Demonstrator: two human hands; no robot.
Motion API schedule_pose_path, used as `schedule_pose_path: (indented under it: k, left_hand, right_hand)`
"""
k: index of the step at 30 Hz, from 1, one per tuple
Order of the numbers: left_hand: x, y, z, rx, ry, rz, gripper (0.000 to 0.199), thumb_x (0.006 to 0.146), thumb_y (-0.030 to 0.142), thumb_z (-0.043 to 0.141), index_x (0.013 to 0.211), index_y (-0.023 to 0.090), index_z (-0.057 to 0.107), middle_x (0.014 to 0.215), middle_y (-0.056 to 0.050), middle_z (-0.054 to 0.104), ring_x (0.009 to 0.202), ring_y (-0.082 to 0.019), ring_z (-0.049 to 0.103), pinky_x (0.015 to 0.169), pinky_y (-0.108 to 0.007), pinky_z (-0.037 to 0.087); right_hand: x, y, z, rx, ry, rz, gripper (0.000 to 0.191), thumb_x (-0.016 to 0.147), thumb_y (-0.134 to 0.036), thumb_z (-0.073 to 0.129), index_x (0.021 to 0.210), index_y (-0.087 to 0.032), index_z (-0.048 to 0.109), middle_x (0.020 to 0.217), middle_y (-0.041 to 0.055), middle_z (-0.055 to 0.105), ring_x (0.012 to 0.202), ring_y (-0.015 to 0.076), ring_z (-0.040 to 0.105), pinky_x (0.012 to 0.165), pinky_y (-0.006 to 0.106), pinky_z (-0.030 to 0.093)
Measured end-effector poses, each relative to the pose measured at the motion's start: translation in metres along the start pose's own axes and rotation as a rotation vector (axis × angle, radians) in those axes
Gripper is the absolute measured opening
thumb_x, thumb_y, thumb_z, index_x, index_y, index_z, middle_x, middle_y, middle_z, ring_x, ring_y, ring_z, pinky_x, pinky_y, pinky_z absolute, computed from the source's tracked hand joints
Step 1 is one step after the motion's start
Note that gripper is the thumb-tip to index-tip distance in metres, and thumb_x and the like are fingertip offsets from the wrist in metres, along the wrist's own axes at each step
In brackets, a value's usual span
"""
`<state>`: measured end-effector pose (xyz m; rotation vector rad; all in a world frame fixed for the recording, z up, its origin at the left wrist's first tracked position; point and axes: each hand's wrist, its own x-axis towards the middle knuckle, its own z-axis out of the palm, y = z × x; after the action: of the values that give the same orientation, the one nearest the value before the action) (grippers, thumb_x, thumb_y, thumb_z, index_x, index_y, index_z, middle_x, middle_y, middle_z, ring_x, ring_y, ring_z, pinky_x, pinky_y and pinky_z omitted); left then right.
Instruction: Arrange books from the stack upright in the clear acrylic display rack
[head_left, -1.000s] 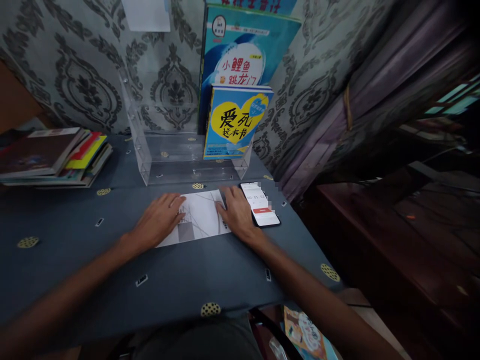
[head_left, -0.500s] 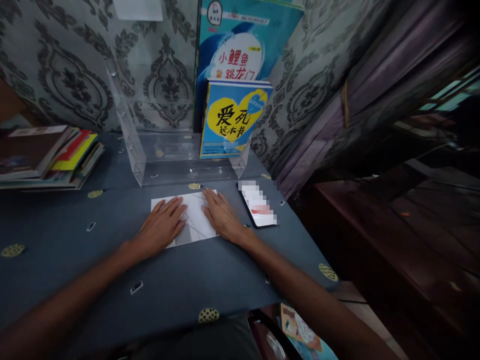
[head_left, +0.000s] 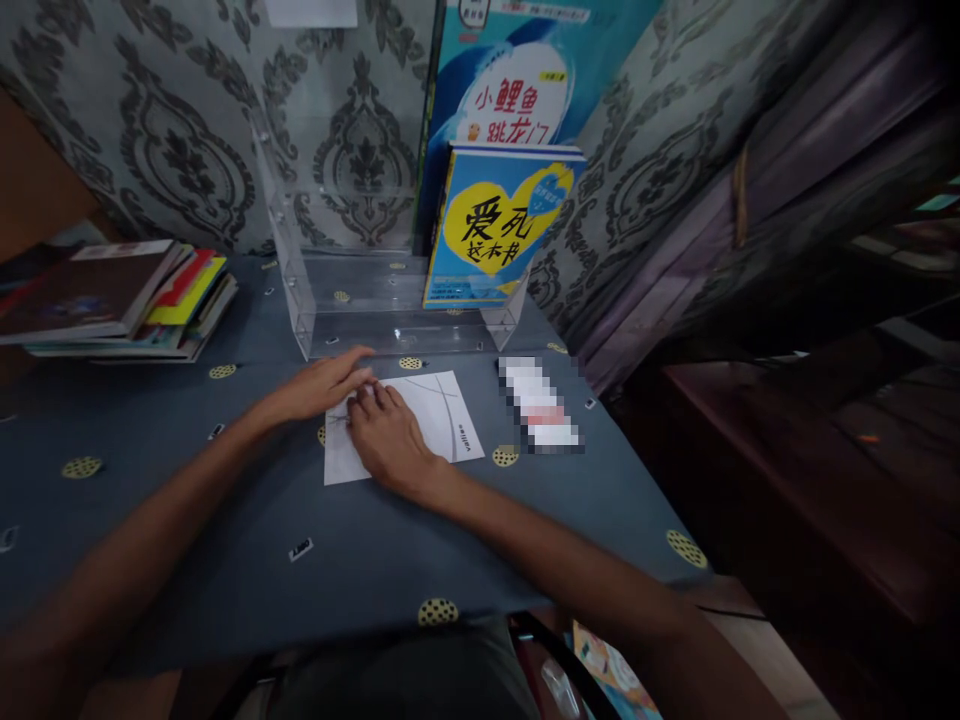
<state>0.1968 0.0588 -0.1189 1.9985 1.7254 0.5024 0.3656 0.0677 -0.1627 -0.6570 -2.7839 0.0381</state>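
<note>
A white printed sheet (head_left: 427,410) with thin grey lines and small lettering at its right edge lies on the cloth-covered table. My right hand (head_left: 390,440) rests on the sheet's left half, palm down, its fingers laid out and slightly bent. Beside it, at the sheet's far left edge, my left hand (head_left: 326,385) has its fingers stretched out toward the right. The two hands' fingertips nearly meet, and whether they touch I cannot tell. Part of the sheet is hidden under the hands. A phone (head_left: 538,405), its screen blurred out, lies to the right of the sheet.
Behind the sheet stands a clear acrylic rack (head_left: 300,310) with a blue and yellow book (head_left: 502,230) and a taller teal book (head_left: 517,70). Stacked books (head_left: 127,300) lie at the left. The table's right edge drops off beside a dark red piece of furniture (head_left: 787,480).
My right hand has moved left across the sheet, and my left hand has shifted to its far left edge. The sheet's visible print differs. The view has shifted slightly.
</note>
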Motion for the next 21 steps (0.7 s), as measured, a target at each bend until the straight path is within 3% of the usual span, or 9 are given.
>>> schedule_pose_path:
  k: [5,10,16,21]
  left_hand:
    - [0.011,-0.006,-0.005,-0.04,-0.047,0.008,0.05,0.098,0.048,0.034,0.131,0.017,0.054,0.114,-0.009,0.076,0.105,-0.024,0.069,0.096,-0.039,0.05]
    - [0.006,-0.01,0.006,0.092,0.042,0.056,0.047,0.097,0.049,0.039,0.125,0.019,0.061,0.121,-0.01,0.072,0.111,-0.027,0.065,0.099,-0.041,0.048]
    - [-0.006,-0.004,0.014,0.241,0.023,0.111,0.04,0.098,0.041,0.039,0.124,0.017,0.06,0.124,-0.01,0.07,0.114,-0.027,0.061,0.099,-0.041,0.047]
    - [-0.01,0.003,0.017,0.331,0.038,0.092,0.036,0.1,0.038,0.04,0.122,0.019,0.06,0.119,-0.01,0.07,0.107,-0.026,0.062,0.093,-0.04,0.049]
  right_hand:
    - [0.007,-0.018,-0.004,0.04,-0.035,-0.112,0.032,0.101,-0.015,0.039,0.12,-0.006,0.064,0.124,0.0196,0.067,0.119,0.0306,0.056,0.102,0.047,0.046]
    - [-0.011,-0.02,-0.005,0.168,-0.031,-0.224,0.033,0.102,-0.017,0.042,0.13,-0.01,0.058,0.142,0.0142,0.058,0.138,0.0256,0.044,0.113,0.043,0.041]
    - [-0.06,0.007,-0.01,0.267,-0.085,-0.042,0.041,0.104,-0.023,0.04,0.14,-0.008,0.051,0.151,0.0187,0.048,0.149,0.0316,0.032,0.122,0.055,0.03]
    - [-0.104,0.053,-0.013,0.342,0.027,0.146,0.043,0.104,-0.027,0.037,0.145,-0.015,0.048,0.156,0.017,0.044,0.151,0.0267,0.031,0.121,0.054,0.032]
